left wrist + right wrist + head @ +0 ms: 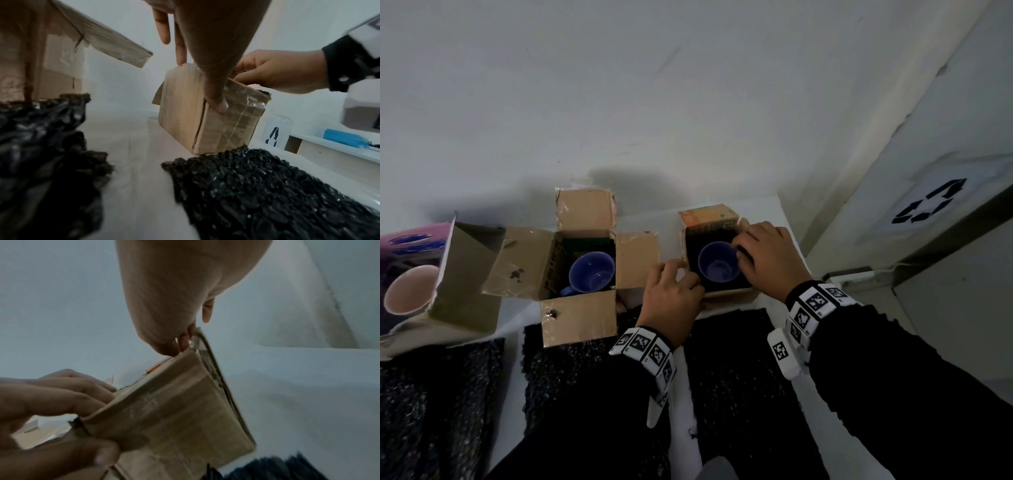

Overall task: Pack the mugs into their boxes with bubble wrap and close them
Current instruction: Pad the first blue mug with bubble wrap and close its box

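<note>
Three boxes stand on the white table. The small right box (726, 294) is lined with black bubble wrap and holds a blue mug (718, 264). My left hand (678, 284) grips its near left corner, the thumb (218, 100) pressed on the side wall (185, 113). My right hand (746, 251) curls over the right rim, its fingertips (185, 339) at the raised flap (213, 369). The open middle box (582, 318) holds another blue mug (592, 274). A pink printed box (465, 301) at the left holds a pink mug (409, 291).
Black bubble wrap sheets (739, 377) lie along the table's near edge, also before the middle box (578, 383) and at the left (431, 394). The wall rises close behind the boxes. A white bin with a recycling sign (931, 202) stands to the right.
</note>
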Demonstrator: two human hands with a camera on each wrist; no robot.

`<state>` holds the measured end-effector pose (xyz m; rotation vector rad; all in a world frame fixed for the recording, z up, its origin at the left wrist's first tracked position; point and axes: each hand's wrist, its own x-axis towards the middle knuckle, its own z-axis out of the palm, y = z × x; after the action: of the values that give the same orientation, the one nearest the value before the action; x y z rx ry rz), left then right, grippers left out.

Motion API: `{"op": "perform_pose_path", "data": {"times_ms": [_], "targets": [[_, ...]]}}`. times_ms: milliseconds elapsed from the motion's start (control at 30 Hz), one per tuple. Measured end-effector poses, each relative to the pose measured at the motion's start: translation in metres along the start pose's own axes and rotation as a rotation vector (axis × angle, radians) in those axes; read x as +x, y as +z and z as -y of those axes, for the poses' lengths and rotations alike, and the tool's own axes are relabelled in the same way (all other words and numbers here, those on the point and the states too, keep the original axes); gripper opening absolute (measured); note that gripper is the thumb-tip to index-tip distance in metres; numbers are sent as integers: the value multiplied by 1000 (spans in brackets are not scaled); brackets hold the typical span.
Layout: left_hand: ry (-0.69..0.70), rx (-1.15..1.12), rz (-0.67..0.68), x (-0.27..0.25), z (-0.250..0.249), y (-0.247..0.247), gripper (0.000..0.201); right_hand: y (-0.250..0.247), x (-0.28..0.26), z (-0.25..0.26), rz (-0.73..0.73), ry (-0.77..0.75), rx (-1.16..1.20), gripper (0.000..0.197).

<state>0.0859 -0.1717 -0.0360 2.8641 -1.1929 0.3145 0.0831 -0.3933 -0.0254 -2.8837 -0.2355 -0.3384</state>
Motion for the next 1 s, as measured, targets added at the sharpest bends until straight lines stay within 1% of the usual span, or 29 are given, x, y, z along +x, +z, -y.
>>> {"op": "perform_pose_path", "data": {"times_ms": [133, 200, 267, 333, 367, 400, 467, 500, 533, 633, 733, 800, 833, 933, 967, 1000], "targets": [[-33, 23, 46, 6, -6, -3, 11, -11, -28, 3, -60, 24, 146, 18], [-46, 8, 47, 3, -8, -4, 14, -16, -47, 10, -107, 35, 211, 14], [-73, -29, 19, -5, -12, -6, 21, -15, -72, 20, -100, 50, 267, 9], [-112, -92, -13, -18, -18, -8, 34, -7, -99, 30, -5, 81, 265, 10], [-127, -121, -20, -26, -22, -10, 41, -1, -112, 35, 80, 119, 221, 17], [-137, -139, -22, -36, -26, -10, 45, 6, -126, 39, 185, 169, 153, 29], [-146, -140, 0, -55, -35, -8, 48, 19, -147, 47, 392, 266, 26, 53], [-147, -129, 25, -65, -39, -7, 48, 23, -154, 50, 448, 298, 4, 59], [-146, -118, 56, -73, -44, -5, 50, 26, -159, 53, 460, 316, 4, 58], [-132, -105, 134, -90, -54, -4, 64, 25, -162, 61, 380, 273, 0, 38], [-96, -139, 162, -96, -61, -7, 80, 18, -164, 64, 255, 234, 45, 25], [-75, -159, 136, -95, -64, -11, 86, 10, -165, 63, 175, 220, 93, 24], [-58, -161, 111, -94, -65, -14, 89, 4, -164, 64, 166, 210, 133, 26], [44, -132, 58, -88, -70, -22, 98, -14, -162, 69, 148, 207, 393, 27], [77, -121, 46, -85, -71, -24, 96, -19, -162, 71, 138, 212, 467, 25], [102, -106, 19, -82, -71, -24, 89, -23, -163, 74, 121, 212, 506, 22]]}}
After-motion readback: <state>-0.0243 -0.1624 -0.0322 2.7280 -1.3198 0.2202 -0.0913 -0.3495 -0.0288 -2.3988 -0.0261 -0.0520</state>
